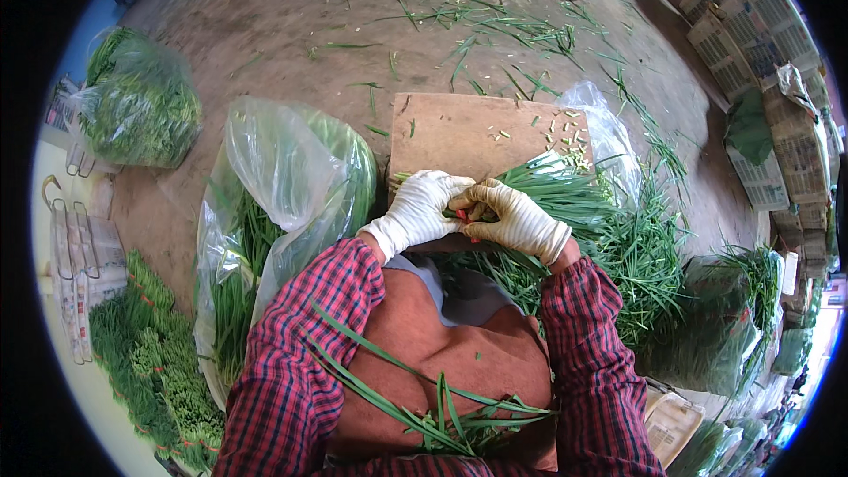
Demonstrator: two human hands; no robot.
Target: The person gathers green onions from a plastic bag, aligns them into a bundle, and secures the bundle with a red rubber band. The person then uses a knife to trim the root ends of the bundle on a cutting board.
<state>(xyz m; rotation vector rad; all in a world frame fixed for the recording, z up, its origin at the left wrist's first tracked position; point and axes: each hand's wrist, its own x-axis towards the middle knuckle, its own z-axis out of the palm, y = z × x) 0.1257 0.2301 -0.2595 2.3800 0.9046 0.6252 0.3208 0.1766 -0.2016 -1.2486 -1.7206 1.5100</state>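
Observation:
My left hand (424, 205), in a white striped glove, is closed around a small bunch of green stalks whose pale cut ends show at its left. My right hand (513, 217), gloved and stained at the fingertips, meets it and pinches a red band (462, 215) at the bunch. Both are over the near edge of a wooden board (464, 129). Right of them, long green leafy stalks (556, 192), perhaps garlic chives, lie on the board with white ends pointing away. Short cut stem pieces (566, 136) are scattered near its right edge. The fingers hide most of the held bunch.
An open plastic bag of greens (298, 172) stands at left, with tied bundles (179, 371) beyond. Loose leaves (642, 265) are heaped at right beside a full bag (702, 324). Stacked plastic crates (755, 20) line the far right. Leaves lie on an orange-brown cloth (391, 371) over my lap.

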